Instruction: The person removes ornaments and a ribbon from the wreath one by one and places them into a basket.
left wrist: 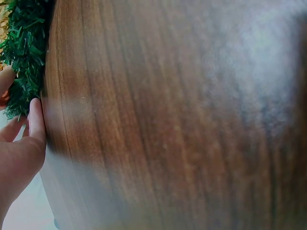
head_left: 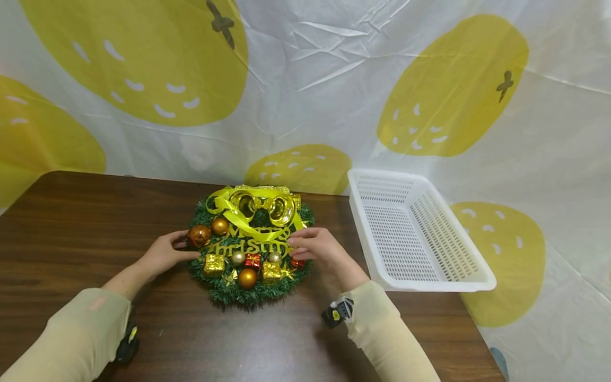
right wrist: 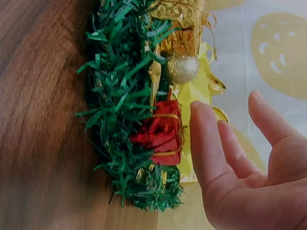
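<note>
A green Christmas wreath [head_left: 234, 296] lies on the table, carrying gold lettering, baubles and small wrapped gift boxes. At its left edge my left hand [head_left: 164, 255] grips the greenery, thumb on one side and fingers on the other; the left wrist view shows the fingers [left wrist: 37, 120] right at the rim. Two shiny gold bells [head_left: 282, 210] and a yellow ribbon [head_left: 267, 235] sit at the top. My right hand [head_left: 322, 246] hovers by the right side, fingers extended and holding nothing, close to a red gift box [right wrist: 165, 132] and a glittery bauble [right wrist: 183, 68].
A white perforated plastic basket [head_left: 427, 284] stands right of the wreath, its inside bare. Behind the brown wooden table [head_left: 105, 217] hangs a pale sheet [head_left: 305, 106] printed with yellow fruit, close against the back edge.
</note>
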